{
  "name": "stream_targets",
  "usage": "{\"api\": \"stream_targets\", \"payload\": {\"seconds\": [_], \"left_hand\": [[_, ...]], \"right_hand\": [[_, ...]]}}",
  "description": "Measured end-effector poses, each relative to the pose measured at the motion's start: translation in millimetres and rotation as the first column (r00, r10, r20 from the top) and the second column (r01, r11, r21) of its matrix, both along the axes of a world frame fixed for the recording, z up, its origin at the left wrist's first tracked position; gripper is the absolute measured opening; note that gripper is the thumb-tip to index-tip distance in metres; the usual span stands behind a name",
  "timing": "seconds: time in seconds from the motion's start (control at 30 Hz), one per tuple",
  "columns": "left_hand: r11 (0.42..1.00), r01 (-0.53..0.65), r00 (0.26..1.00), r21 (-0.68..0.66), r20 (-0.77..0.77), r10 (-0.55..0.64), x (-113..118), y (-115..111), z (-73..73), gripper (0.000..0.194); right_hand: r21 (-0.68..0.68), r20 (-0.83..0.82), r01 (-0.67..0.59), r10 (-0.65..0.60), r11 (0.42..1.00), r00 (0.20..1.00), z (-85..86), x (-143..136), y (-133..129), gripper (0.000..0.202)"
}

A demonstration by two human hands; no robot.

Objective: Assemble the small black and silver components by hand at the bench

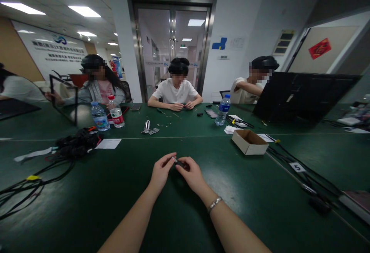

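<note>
The small black piece [180, 164] is between the two hands, in front of the person and over the near part of the desk [130, 195]. The left hand [162, 169] has its thumb and forefinger brought together at the pale end of this piece, while the other fingers are only lightly bent. The right hand [191, 171] is curled more closely, and its thumb and fingers pinch the dark part. I think it is held from two ends because the piece is so small, and in this way each hand can steady it without covering it completely; what it exactly is, I cannot tell. Whether the hands rest on the desk is also not clear. To the right of them stands a shallow box [245, 148] without lid, near enough, I suppose, to be reached easily. Further right, black cables carry a number tag [297, 167], probably for telling one cable from another. On the far side, some metal pieces [154, 131] lie near a person [175, 91], who also has both hands together. The red-capped bottle [116, 115] stands upright well apart from the hands, perhaps to keep the drink out of the way.
</note>
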State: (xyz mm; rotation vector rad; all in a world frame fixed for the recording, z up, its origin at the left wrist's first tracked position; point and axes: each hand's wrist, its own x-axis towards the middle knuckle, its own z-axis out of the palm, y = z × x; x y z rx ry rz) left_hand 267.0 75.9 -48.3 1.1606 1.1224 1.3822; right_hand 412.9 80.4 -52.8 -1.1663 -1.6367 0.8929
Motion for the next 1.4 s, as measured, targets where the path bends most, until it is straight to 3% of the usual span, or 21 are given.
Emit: {"api": "stream_targets", "payload": {"seconds": [0.53, 1.0, 1.4], "left_hand": [[1.000, -0.008, 0.997, -0.012, 0.082, 0.009, 4, -1, 0.7, 0.035], [0.999, -0.030, 1.000, -0.017, 0.008, 0.030, 3, -5, 8.5, 0.030], [0.999, -0.019, 1.000, 0.027, 0.002, 0.019, 2, 1, -2.4, 0.027]], "right_hand": [[0.000, 0.016, -0.006, 0.006, 1.000, 1.000, 1.6, 0, -1, 0.016], [-0.001, 0.003, -0.012, 0.012, 1.000, 1.000, 1.4, 1, -1, 0.015], [-0.004, 0.010, -0.018, 0.018, 1.000, 1.000, 1.6, 2, 0, 0.015]]}}
